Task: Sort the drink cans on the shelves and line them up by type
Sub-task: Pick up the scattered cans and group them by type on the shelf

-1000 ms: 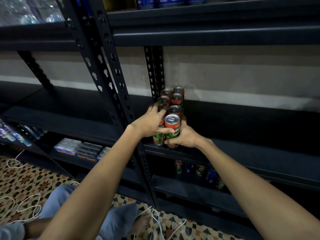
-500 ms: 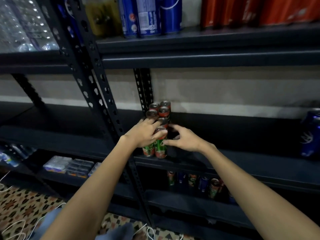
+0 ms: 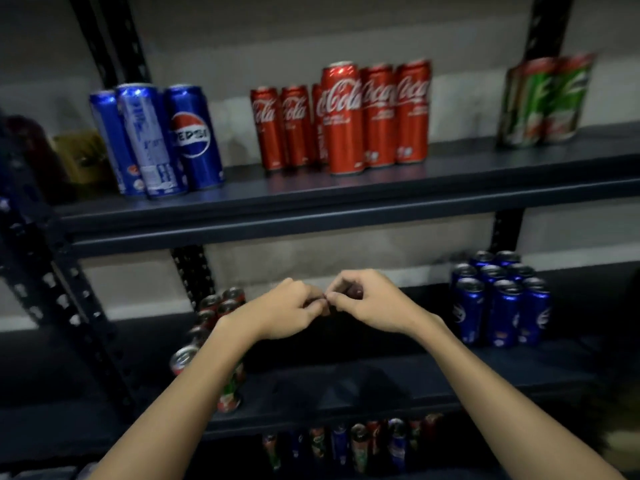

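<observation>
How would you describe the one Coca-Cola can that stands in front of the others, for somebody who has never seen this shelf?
Look at the upper shelf, where blue Pepsi cans stand at the left and green cans at the right. Between them is a group of red Coca-Cola cans. The front can stands nearest the shelf edge and looks largest, with its white script fully visible.

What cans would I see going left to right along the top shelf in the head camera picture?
Blue Pepsi cans → red Coca-Cola cans → green cans. Something dark and yellowish sits left of the Pepsi cans, too blurred to name.
</observation>
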